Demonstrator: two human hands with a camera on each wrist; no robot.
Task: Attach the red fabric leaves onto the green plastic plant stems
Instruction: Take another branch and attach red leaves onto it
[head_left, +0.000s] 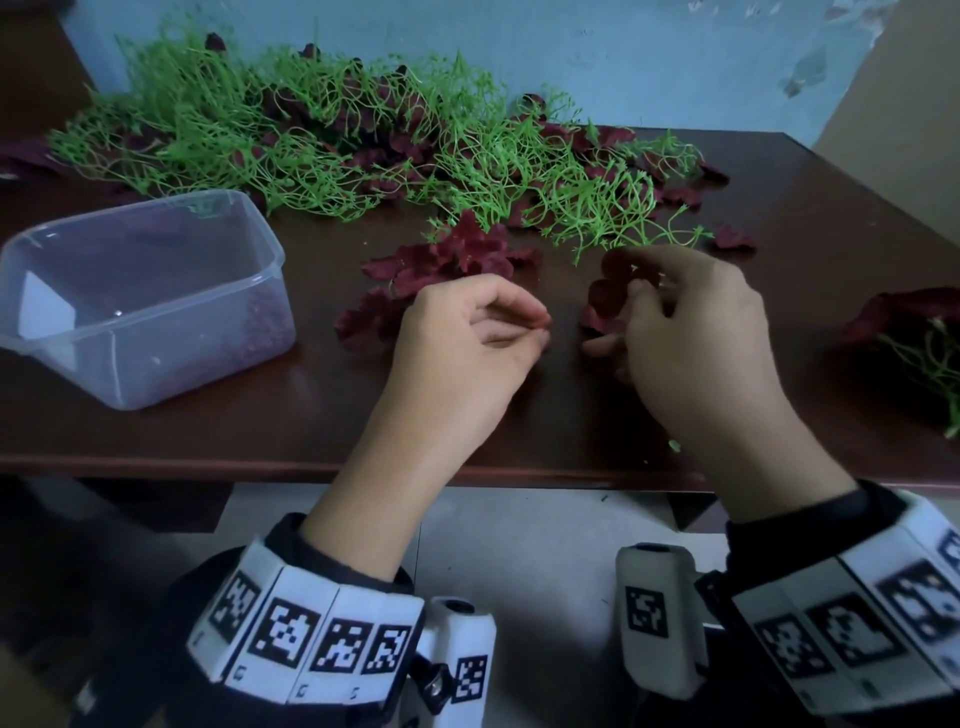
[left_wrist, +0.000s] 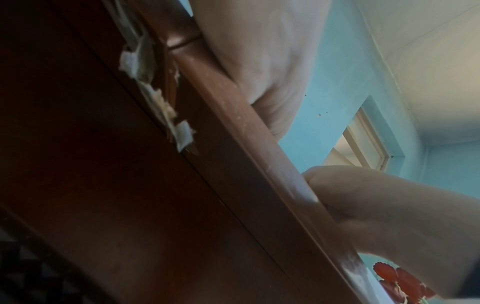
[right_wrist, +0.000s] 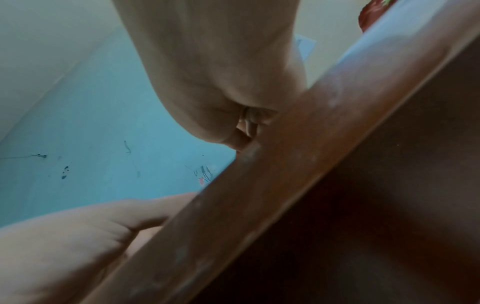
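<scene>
Red leaves (head_left: 615, 291) are sitting pinched in your right hand (head_left: 696, 332); your left hand (head_left: 467, 338) is curling on nothing I can see. Stems (head_left: 597, 208) are lying just behind. Pulling hard could be tangling them.

A clear plastic tub (head_left: 140, 296) sits at the left of the dark wooden table (head_left: 291, 431), before a blue wall (head_left: 597, 47).

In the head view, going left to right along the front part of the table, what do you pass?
Clear plastic tub → loose red leaves → left hand → right hand, holding a red leaf → leafed stem at the right edge.
</scene>
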